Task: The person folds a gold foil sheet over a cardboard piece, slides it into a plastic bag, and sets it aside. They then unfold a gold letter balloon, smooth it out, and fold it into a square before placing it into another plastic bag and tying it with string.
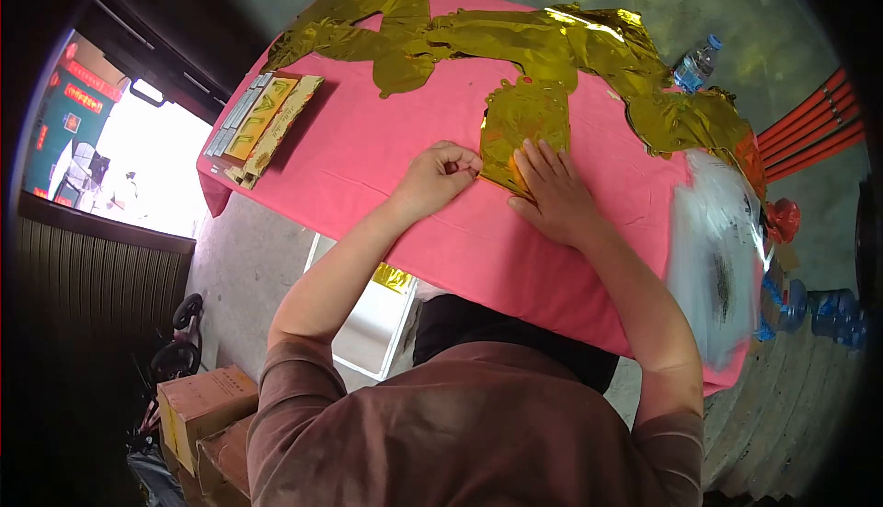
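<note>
A folded gold foil sheet (529,120) lies on the pink cloth of the table (368,153), in front of my body. My left hand (437,178) is at its lower left corner, with thumb and fingers pinched together on the foil's edge. Flat on the lower right part of the foil rests my right hand (558,196), its fingers spread. More gold foil (497,36), crumpled and flat, runs along the far side of the table and touches the folded piece at its top.
At the table's left lies a cardboard box (292,125) with grey packets (241,116). A water bottle (697,65) stands at the far right edge. Clear plastic bags (713,259) cover the right end. Cartons (207,401) and a white-framed bin (372,328) are below.
</note>
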{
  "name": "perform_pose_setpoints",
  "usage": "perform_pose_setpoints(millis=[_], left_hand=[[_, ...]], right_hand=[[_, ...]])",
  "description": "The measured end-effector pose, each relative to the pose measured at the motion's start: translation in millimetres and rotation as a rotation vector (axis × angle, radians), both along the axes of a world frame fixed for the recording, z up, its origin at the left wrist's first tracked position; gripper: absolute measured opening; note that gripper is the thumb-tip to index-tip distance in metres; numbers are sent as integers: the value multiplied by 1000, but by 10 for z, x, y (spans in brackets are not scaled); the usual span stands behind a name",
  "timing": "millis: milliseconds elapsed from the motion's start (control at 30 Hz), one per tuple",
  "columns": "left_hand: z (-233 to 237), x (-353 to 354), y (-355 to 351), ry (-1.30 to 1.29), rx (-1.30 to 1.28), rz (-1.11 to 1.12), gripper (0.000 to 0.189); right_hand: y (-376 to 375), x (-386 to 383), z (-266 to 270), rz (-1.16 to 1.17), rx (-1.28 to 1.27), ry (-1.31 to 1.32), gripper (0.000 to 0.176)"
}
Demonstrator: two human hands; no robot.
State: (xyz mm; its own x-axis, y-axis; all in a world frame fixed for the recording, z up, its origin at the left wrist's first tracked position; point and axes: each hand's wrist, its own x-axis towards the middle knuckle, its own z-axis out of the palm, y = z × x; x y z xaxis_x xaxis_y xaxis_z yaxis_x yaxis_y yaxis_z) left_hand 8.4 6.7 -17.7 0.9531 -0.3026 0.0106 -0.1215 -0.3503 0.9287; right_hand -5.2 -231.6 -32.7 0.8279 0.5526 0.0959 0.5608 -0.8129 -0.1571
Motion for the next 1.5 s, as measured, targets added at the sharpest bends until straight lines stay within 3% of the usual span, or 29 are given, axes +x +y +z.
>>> perform_pose_setpoints(millis=[200,367,500,567,600,667,767,900,1067,1300,1367,1400,1467,1500], left_hand=[[-38,-5,-6,-84,144,-38,10],[10,-127,-126,-284,464,112,13],[35,-91,-94,-304,472,88,13],[117,2,-46,-60,312,96,18],[70,83,-8,-64,313,98,18],[-92,276,70,-647,402,-25,30],[-51,424,80,-701,583,-212,36],[-66,503,71,-674,596,-281,36],[-53,483,61,-825,607,-301,36],[-83,598,60,-629,522,-344,36],[-74,632,20,-460,287,-190,39],[-84,647,-22,-461,287,-192,39],[-136,678,-128,-117,68,-25,48],[-181,696,-156,-117,68,-25,48]], right_hand=[[-1,8,-13,-2,-6,4,69],[3,-3,16,0,0,21,69],[-2,-2,7,3,12,7,69],[-7,-5,8,3,12,2,69],[-9,-4,-9,4,16,-6,69],[-1,-1,-9,9,20,-19,69],[-4,-9,0,-3,25,-9,68],[-10,-24,1,3,61,-27,68],[-14,-19,-24,8,72,-52,67],[-14,-25,-11,11,88,-48,68],[-18,-29,-2,9,91,-46,68],[-18,-31,1,11,90,-44,68],[-10,-30,14,14,88,-42,68],[-5,-34,31,7,86,-28,68]])
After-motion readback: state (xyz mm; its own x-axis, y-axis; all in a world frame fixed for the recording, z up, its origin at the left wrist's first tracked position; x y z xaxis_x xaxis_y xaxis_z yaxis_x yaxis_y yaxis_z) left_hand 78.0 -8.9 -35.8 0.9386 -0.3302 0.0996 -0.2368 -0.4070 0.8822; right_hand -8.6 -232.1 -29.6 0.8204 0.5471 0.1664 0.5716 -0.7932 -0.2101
